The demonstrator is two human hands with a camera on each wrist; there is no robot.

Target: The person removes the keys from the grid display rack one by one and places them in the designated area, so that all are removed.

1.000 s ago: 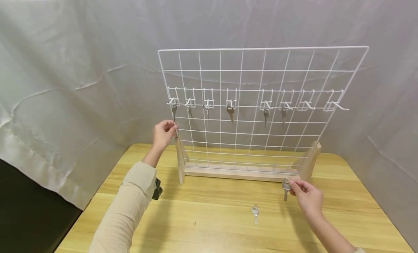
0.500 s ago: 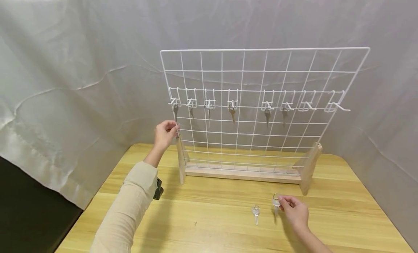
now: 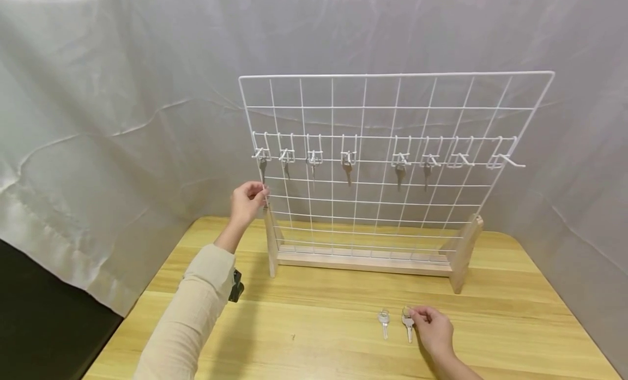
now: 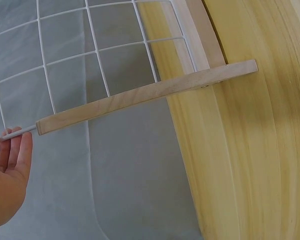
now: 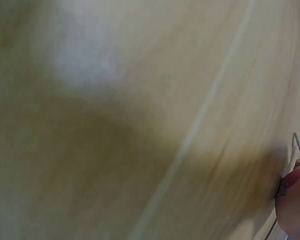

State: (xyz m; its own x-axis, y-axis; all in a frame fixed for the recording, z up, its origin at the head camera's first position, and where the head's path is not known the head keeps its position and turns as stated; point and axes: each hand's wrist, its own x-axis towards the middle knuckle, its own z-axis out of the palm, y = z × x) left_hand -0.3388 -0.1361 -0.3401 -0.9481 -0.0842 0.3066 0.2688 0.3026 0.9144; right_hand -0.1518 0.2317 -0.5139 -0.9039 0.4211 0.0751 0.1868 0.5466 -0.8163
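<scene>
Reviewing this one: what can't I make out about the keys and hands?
Right wrist view: right hand and held key, both cut off by the right edge.
Left wrist view: left hand, partly cut off by the left edge.
Head view: hanging keys, too small to read any markings.

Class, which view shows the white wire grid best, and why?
The head view: it frames the wire grid from top to base. The left wrist view shows only a section, held by the left hand; the right wrist view shows none.
</scene>
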